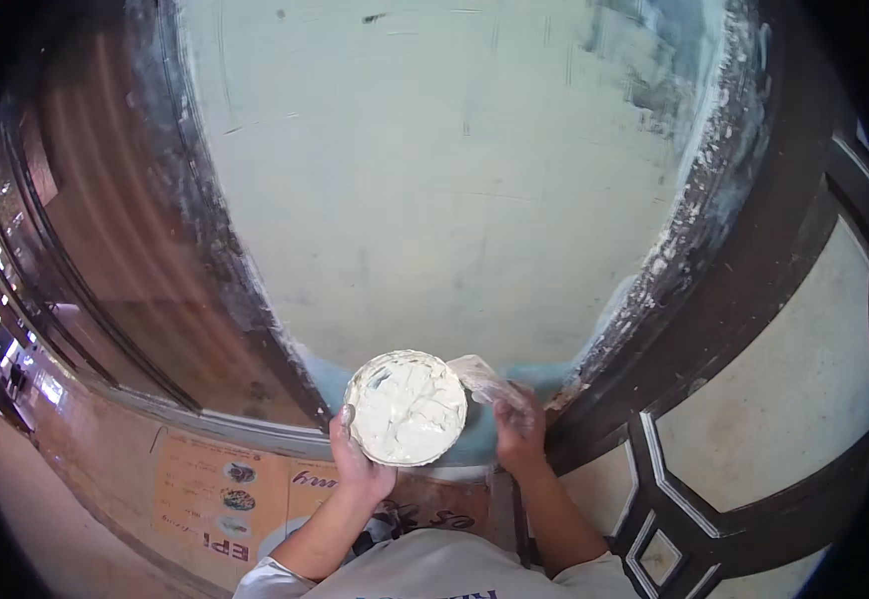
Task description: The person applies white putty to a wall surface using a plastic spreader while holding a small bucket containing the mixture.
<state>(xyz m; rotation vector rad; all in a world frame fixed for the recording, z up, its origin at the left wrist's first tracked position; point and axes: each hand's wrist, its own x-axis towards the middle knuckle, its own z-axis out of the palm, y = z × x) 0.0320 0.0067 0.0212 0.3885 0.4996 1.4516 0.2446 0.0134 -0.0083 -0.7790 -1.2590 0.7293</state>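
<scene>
A round tub point(405, 464) full of creamy white putty point(413, 407) is held up in front of me, its open top facing the camera. My left hand point(359, 461) is closed around the tub's left and lower side. To the right of the tub, my right hand point(521, 431) grips a putty-smeared scraper point(479, 377). Its pale blade points up and left, close to the tub's right rim; whether they touch, I cannot tell. Behind both hands stands a wall panel point(434, 220) coated in pale greenish white, with bluish patches and scratches.
Dark frame strips spattered with white border the panel left point(225, 240) and right point(654, 270). A dark wooden lattice with cream panels point(784, 399) stands at right. Reddish-brown panelling point(125, 200) is at left. An orange printed sheet point(220, 489) lies low left.
</scene>
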